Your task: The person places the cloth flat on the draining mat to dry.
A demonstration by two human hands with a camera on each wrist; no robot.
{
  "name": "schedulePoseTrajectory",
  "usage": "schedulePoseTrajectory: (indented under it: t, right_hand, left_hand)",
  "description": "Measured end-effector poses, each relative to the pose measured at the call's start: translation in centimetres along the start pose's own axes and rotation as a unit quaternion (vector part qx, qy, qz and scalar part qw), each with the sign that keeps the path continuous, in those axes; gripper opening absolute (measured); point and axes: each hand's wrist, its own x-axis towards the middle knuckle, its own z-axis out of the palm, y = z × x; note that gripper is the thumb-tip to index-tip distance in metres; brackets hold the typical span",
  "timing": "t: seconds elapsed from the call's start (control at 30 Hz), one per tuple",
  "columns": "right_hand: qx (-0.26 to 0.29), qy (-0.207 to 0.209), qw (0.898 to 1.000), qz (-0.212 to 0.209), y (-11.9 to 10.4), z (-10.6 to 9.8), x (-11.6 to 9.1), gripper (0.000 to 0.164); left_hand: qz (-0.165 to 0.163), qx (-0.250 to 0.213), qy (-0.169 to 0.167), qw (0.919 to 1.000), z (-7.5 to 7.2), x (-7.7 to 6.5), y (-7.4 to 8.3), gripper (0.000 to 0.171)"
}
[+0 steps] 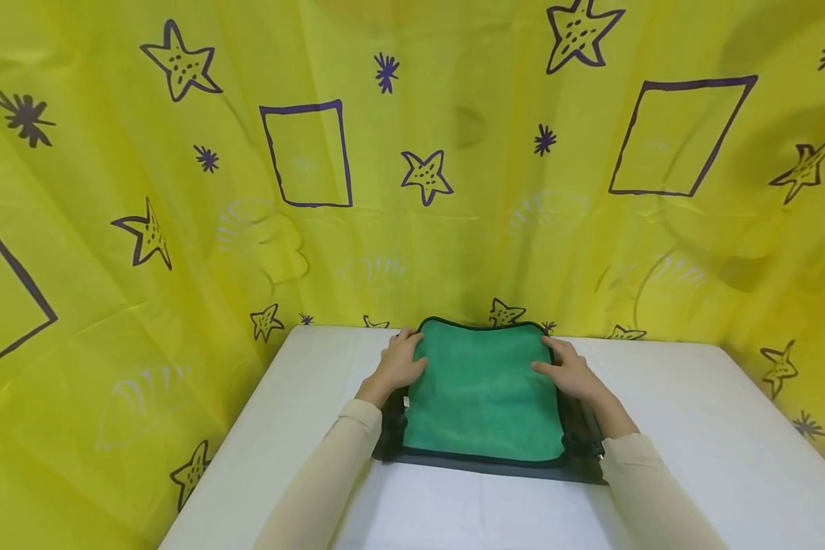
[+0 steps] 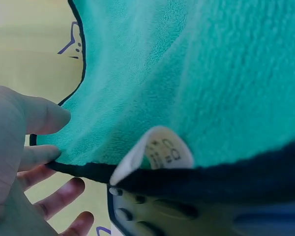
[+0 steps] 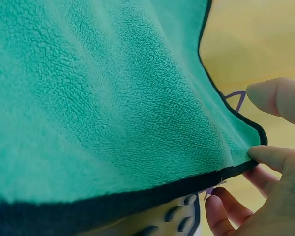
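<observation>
A green plush towel (image 1: 484, 389) with black edging spreads over a dark, flat object (image 1: 502, 467) whose sides and near edge show around it. At the towel's far left corner, my left hand (image 1: 400, 360) holds the edge, its thumb over the green face in the left wrist view. Near it, a white label (image 2: 169, 147) with print curls up from the edging. My right hand (image 1: 569, 373) grips the far right corner; in the right wrist view the corner sits between the index finger and the finger below, the thumb held apart. The far edge bows between both hands.
The white table (image 1: 302, 428) extends to both sides. Behind it and at the sides hangs a yellow curtain (image 1: 454, 252) with purple stars and squares. Dark oval shapes (image 3: 172, 214) mark the object under the towel.
</observation>
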Motion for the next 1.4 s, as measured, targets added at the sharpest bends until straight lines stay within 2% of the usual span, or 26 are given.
schedulePoseTrajectory:
  t: [0.3, 0.47, 0.57, 0.7, 0.87, 0.93, 1.13, 1.4]
  right_hand:
    - [-0.024, -0.017, 0.999, 0.021, 0.4, 0.2, 1.3, 0.077]
    - [-0.04, -0.038, 0.998, 0.03, 1.2, 0.6, 1.7, 0.074]
    - [-0.031, -0.045, 0.998, 0.032, 1.7, 0.6, 1.4, 0.068]
    - [0.0, -0.036, 0.999, 0.033, 2.3, 0.2, 0.3, 0.052]
    - [0.005, -0.038, 0.999, -0.006, 3.5, -0.2, -1.7, 0.035]
    - [0.001, -0.044, 0.998, -0.034, 3.9, -0.3, -2.6, 0.034]
    - [-0.015, -0.055, 0.993, -0.1, 4.3, -0.1, -4.9, 0.039]
    - [0.007, -0.099, 0.986, -0.133, 4.1, 0.1, -7.3, 0.025]
  left_hand:
    - [-0.015, 0.012, -0.026, 0.9995, 0.1, 1.1, 0.4, 0.06]
    - [-0.022, 0.035, -0.054, 0.9977, 0.8, 1.1, -0.1, 0.061]
    - [-0.014, 0.04, -0.061, 0.9972, 1.0, 0.8, -0.4, 0.053]
    - [0.003, 0.034, -0.052, 0.998, 0.6, -0.2, -1.0, 0.038]
    - [0.027, 0.046, -0.049, 0.9974, -0.3, -2.1, -1.7, 0.051]
    - [0.042, 0.054, -0.055, 0.9961, -0.4, -2.9, -2.2, 0.052]
    - [0.081, 0.057, -0.068, 0.9927, -0.8, -5.4, -3.0, 0.039]
    - [0.1, 0.053, -0.092, 0.9893, -1.3, -7.9, -2.8, 0.036]
